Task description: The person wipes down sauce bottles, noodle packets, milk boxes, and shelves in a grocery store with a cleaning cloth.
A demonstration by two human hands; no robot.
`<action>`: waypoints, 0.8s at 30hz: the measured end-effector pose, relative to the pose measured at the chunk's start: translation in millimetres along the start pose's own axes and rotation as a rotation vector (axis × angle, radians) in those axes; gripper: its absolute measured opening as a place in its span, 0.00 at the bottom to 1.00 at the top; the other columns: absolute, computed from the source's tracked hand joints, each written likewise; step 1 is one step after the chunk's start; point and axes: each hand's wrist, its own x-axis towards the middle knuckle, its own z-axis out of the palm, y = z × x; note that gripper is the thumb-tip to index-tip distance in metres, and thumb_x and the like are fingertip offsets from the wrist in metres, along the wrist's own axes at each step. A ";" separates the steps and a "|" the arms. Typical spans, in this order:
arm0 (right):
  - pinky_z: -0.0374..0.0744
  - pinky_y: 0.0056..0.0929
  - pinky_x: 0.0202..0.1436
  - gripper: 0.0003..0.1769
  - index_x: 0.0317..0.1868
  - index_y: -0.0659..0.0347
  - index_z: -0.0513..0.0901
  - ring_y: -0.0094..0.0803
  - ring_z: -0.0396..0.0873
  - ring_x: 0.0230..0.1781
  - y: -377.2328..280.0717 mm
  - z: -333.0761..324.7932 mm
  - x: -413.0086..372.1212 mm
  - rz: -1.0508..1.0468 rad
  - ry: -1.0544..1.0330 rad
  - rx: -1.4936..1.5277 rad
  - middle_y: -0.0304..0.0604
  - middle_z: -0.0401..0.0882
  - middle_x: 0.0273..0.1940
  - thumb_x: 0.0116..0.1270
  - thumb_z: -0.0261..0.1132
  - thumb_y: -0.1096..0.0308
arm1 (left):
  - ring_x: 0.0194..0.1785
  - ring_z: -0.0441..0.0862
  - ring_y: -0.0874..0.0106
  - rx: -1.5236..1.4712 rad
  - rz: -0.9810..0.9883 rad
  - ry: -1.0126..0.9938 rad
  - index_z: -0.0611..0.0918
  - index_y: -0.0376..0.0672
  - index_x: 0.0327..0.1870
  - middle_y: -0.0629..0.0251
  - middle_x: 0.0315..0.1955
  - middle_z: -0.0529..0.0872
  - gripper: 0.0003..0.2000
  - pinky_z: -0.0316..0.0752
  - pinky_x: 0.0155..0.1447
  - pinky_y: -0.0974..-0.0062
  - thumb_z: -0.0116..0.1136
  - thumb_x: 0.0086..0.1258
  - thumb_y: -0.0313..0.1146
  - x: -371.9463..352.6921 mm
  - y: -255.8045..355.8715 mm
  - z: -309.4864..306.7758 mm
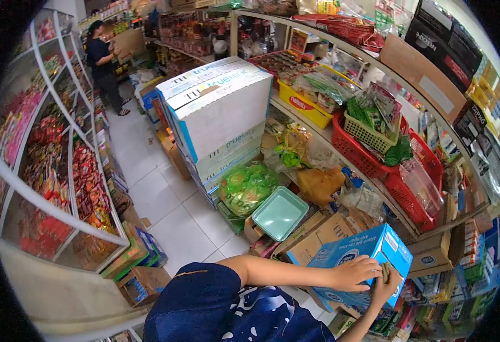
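A blue carton (347, 251) with white print stands tilted at the lower right of the head view. My left hand (357, 275) lies on its top near the end, fingers bent together over the edge. Against the carton's end face is my right hand (387, 284), its fingers curled next to my left fingertips. A small brownish thing shows between the two hands; I cannot make out what it is. Just beyond the carton, a pale green tray (280, 213) rests on a box beside a green plastic bag (249, 187).
White milk cartons (221, 114) are stacked mid-view. Shelves with a yellow crate (304, 105) and red baskets (361, 148) run along the right. Snack racks (87, 188) line the left of the tiled aisle (173, 214). Another person (102, 62) stands at the back holding cardboard.
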 end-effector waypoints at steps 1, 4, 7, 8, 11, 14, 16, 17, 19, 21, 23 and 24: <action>0.67 0.35 0.48 0.16 0.42 0.66 0.74 0.44 0.69 0.42 2.3 0.7 -0.5 -0.045 -0.039 0.061 0.49 0.72 0.40 0.52 0.62 0.72 | 0.59 0.60 0.61 0.019 0.001 -0.021 0.67 0.43 0.51 0.58 0.50 0.67 0.22 0.52 0.62 0.60 0.55 0.56 0.39 -0.2 -1.2 10.1; 0.68 0.36 0.47 0.14 0.41 0.66 0.74 0.42 0.69 0.43 14.0 -20.7 0.5 -0.064 -0.098 0.069 0.49 0.71 0.39 0.53 0.61 0.73 | 0.63 0.56 0.62 0.091 -0.101 -0.138 0.69 0.42 0.51 0.59 0.54 0.65 0.22 0.48 0.65 0.57 0.52 0.59 0.43 -6.1 -6.6 35.3; 0.69 0.36 0.45 0.12 0.39 0.67 0.74 0.40 0.70 0.41 48.9 -42.3 1.1 0.151 -0.019 0.013 0.47 0.69 0.36 0.53 0.61 0.75 | 0.63 0.56 0.63 0.128 -0.130 -0.162 0.72 0.42 0.50 0.60 0.54 0.68 0.20 0.47 0.65 0.55 0.51 0.60 0.44 -8.1 -6.9 41.6; 0.70 0.36 0.44 0.11 0.38 0.69 0.74 0.39 0.72 0.39 69.7 -43.0 -1.7 0.160 0.046 0.000 0.47 0.67 0.34 0.53 0.61 0.76 | 0.63 0.57 0.64 0.087 -0.145 -0.141 0.72 0.42 0.49 0.60 0.53 0.70 0.19 0.48 0.65 0.55 0.51 0.61 0.43 -8.3 -8.2 41.5; 0.69 0.31 0.42 0.13 0.37 0.71 0.73 0.39 0.70 0.37 54.9 -35.9 0.0 0.175 0.039 -0.052 0.46 0.67 0.35 0.54 0.62 0.71 | 0.60 0.63 0.67 0.091 -0.141 -0.069 0.75 0.42 0.46 0.62 0.51 0.73 0.16 0.54 0.63 0.55 0.51 0.61 0.40 -7.1 -9.9 47.5; 0.69 0.34 0.43 0.09 0.32 0.69 0.76 0.43 0.71 0.37 -11.7 -9.5 4.3 0.040 -0.005 0.097 0.49 0.71 0.33 0.50 0.63 0.74 | 0.56 0.68 0.65 0.218 -0.117 0.093 0.73 0.43 0.48 0.61 0.50 0.74 0.16 0.58 0.61 0.59 0.52 0.60 0.36 -10.4 -15.6 56.6; 0.68 0.34 0.42 0.09 0.32 0.69 0.75 0.43 0.70 0.37 -20.6 -9.1 1.5 0.052 -0.051 0.162 0.49 0.71 0.33 0.50 0.62 0.73 | 0.57 0.67 0.64 0.155 -0.134 0.138 0.72 0.43 0.50 0.60 0.51 0.72 0.16 0.58 0.61 0.59 0.51 0.61 0.35 -12.0 -15.7 57.5; 0.68 0.34 0.42 0.09 0.31 0.69 0.75 0.43 0.70 0.36 -13.2 -13.5 2.5 0.059 -0.091 0.171 0.49 0.71 0.33 0.50 0.62 0.73 | 0.58 0.66 0.62 0.100 -0.152 0.192 0.70 0.43 0.51 0.59 0.52 0.71 0.16 0.58 0.61 0.58 0.50 0.62 0.34 -12.8 -16.4 56.2; 0.68 0.34 0.41 0.09 0.30 0.70 0.74 0.42 0.70 0.35 16.4 -23.4 3.1 -0.029 -0.049 0.050 0.49 0.70 0.32 0.50 0.61 0.73 | 0.63 0.58 0.58 0.092 -0.155 0.173 0.66 0.44 0.56 0.57 0.59 0.63 0.21 0.54 0.63 0.58 0.50 0.62 0.33 -13.3 -15.1 56.4; 0.69 0.35 0.40 0.10 0.31 0.70 0.74 0.42 0.71 0.34 43.3 -41.2 0.5 0.107 0.005 0.055 0.50 0.70 0.32 0.50 0.61 0.72 | 0.67 0.48 0.57 -0.060 -0.426 0.296 0.59 0.46 0.62 0.56 0.64 0.52 0.28 0.48 0.65 0.58 0.52 0.60 0.37 -9.4 -8.6 55.3; 0.69 0.36 0.39 0.11 0.33 0.70 0.74 0.43 0.71 0.35 68.2 -46.2 -1.1 0.287 -0.013 -0.100 0.50 0.70 0.32 0.51 0.61 0.72 | 0.68 0.45 0.57 -0.162 -0.494 0.296 0.56 0.46 0.63 0.55 0.65 0.50 0.32 0.45 0.66 0.59 0.53 0.58 0.40 -15.3 -20.9 66.7; 0.69 0.35 0.39 0.11 0.33 0.70 0.73 0.44 0.71 0.35 49.3 -42.8 -0.3 0.247 0.035 -0.184 0.50 0.70 0.32 0.51 0.61 0.71 | 0.68 0.43 0.58 -0.267 -0.563 0.286 0.53 0.47 0.65 0.55 0.65 0.48 0.35 0.43 0.67 0.60 0.54 0.57 0.43 -17.3 -26.3 70.8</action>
